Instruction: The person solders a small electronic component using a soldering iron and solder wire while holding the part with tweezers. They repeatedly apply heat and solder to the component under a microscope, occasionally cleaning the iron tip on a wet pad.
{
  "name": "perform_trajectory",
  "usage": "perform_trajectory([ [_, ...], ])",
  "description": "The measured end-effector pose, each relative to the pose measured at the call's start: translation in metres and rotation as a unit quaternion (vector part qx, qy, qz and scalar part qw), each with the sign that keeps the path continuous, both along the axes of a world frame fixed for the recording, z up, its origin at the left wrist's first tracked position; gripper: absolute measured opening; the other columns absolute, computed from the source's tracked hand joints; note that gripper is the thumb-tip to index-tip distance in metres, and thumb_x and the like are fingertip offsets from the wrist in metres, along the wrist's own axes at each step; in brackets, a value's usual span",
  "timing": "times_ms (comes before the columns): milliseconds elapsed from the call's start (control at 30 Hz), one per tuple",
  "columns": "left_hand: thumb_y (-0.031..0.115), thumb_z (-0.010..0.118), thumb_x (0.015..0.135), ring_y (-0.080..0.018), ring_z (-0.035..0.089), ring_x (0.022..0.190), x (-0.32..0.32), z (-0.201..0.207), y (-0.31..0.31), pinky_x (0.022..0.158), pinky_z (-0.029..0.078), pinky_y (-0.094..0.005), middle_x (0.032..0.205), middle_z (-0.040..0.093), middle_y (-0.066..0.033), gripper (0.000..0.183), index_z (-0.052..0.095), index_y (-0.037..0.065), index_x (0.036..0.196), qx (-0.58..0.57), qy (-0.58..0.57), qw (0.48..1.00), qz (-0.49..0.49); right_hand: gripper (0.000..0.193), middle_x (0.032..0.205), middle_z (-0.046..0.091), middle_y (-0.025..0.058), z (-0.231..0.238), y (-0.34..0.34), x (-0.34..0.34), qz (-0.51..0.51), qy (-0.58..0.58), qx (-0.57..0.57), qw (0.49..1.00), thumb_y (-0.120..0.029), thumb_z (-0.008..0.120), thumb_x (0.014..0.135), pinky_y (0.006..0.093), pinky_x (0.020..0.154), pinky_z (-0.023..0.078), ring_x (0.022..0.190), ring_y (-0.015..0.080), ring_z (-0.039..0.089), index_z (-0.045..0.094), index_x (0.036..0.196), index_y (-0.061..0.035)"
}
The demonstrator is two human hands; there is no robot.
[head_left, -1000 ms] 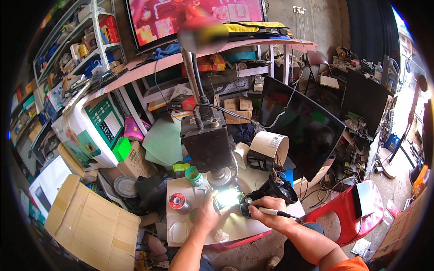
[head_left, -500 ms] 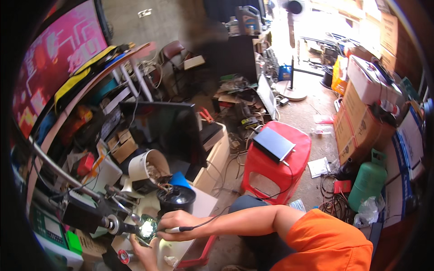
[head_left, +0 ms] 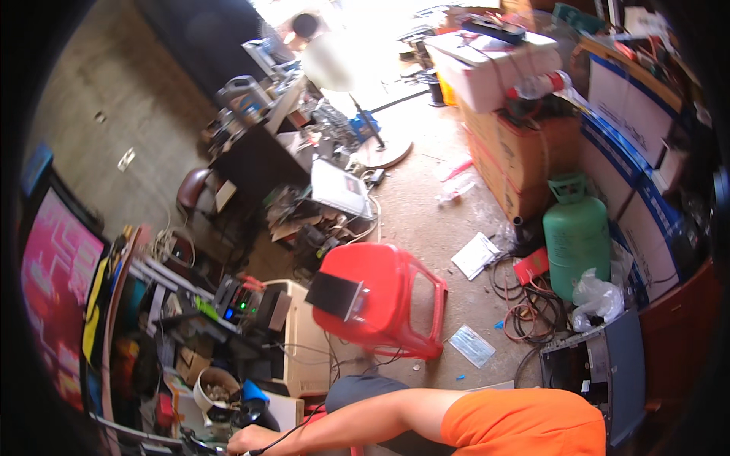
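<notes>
My right hand (head_left: 252, 438) is at the lower edge, left of the middle, with its fingers curled round a white pen-shaped tool. Only a little of that tool shows. A black cable (head_left: 293, 429) runs from it up along my forearm. Close above the hand are a dark round container (head_left: 257, 415) and a blue piece (head_left: 254, 392). To their left stands a white bucket (head_left: 204, 397) with small bits in it. My left hand is outside the picture, and the work spot under my right hand is cut off.
A red plastic stool (head_left: 380, 304) carries a flat black box (head_left: 334, 295). On the right stand a green gas cylinder (head_left: 576, 235), coiled cables (head_left: 525, 315) and stacked cartons (head_left: 506, 152). A screen (head_left: 57, 281) glows pink at the left. Papers (head_left: 475, 254) lie on the floor.
The view has swung up and to the right, so the bench has slid to the lower edge. My left hand and the bright-lit piece beside it have left the picture.
</notes>
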State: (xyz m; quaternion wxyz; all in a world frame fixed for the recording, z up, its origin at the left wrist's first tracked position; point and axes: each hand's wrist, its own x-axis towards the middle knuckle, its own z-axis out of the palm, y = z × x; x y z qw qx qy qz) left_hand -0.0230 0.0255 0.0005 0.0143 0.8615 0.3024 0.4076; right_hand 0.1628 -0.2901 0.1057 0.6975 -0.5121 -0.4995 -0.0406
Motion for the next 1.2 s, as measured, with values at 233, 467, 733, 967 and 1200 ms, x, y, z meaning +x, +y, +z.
perform_trajectory([
  [233, 0.020, 0.059, 0.094, -0.0249, 0.064, 0.077, 0.005, 0.001, -0.003, 0.076, 0.053, -0.0372, 0.083, 0.070, -0.0114, 0.024, 0.070, -0.002, 0.093, -0.056, -0.058, 0.990, -0.118, 0.027, 0.076, 0.070, 0.0135, 0.007, -0.009, 0.014, -0.025, -0.053, -0.034, 0.998, -0.034, 0.067, 0.081, 0.0456, 0.063, 0.054, 0.070, 0.0356, 0.067, 0.072, 0.082, -0.0078],
  [467, 0.024, 0.062, 0.092, -0.0257, 0.063, 0.086, -0.008, 0.004, 0.025, 0.083, 0.052, -0.0399, 0.101, 0.067, -0.0160, 0.034, 0.061, -0.003, 0.112, -0.180, 0.026, 0.975, -0.130, 0.025, 0.075, 0.070, 0.0131, 0.020, -0.025, -0.004, -0.032, -0.084, -0.094, 0.991, -0.033, 0.067, 0.078, 0.0461, 0.064, 0.054, 0.069, 0.0356, 0.068, 0.072, 0.081, -0.0084],
  [733, 0.033, 0.077, 0.084, -0.0332, 0.064, 0.101, -0.015, 0.007, 0.040, 0.095, 0.049, -0.0451, 0.114, 0.066, -0.0214, 0.061, 0.056, -0.003, 0.129, -0.223, -0.034, 0.965, -0.136, 0.014, 0.072, 0.066, 0.0177, -0.002, 0.025, 0.003, -0.032, -0.095, -0.049, 0.994, -0.018, 0.069, 0.068, 0.0477, 0.066, 0.054, 0.070, 0.0382, 0.066, 0.070, 0.075, -0.0056],
  [967, 0.024, 0.061, 0.097, -0.0325, 0.069, 0.093, 0.007, 0.050, -0.044, 0.086, 0.052, -0.0431, 0.104, 0.072, -0.0176, 0.029, 0.069, 0.001, 0.111, -0.027, 0.050, 0.998, -0.021, 0.017, 0.078, 0.069, 0.0163, -0.006, -0.033, 0.037, 0.045, -0.060, -0.086, 0.993, -0.021, 0.071, 0.070, 0.0457, 0.072, 0.055, 0.079, 0.0364, 0.069, 0.071, 0.082, -0.0100],
  [1200, 0.018, 0.063, 0.097, -0.0217, 0.070, 0.081, 0.010, 0.054, -0.092, 0.074, 0.055, -0.0338, 0.095, 0.072, -0.0150, 0.022, 0.066, 0.000, 0.108, -0.010, -0.016, 0.996, -0.083, 0.029, 0.078, 0.072, 0.0146, 0.004, -0.031, 0.040, 0.074, 0.077, -0.044, 0.993, -0.029, 0.074, 0.087, 0.0335, 0.064, 0.055, 0.069, 0.0233, 0.071, 0.073, 0.094, -0.0004],
])
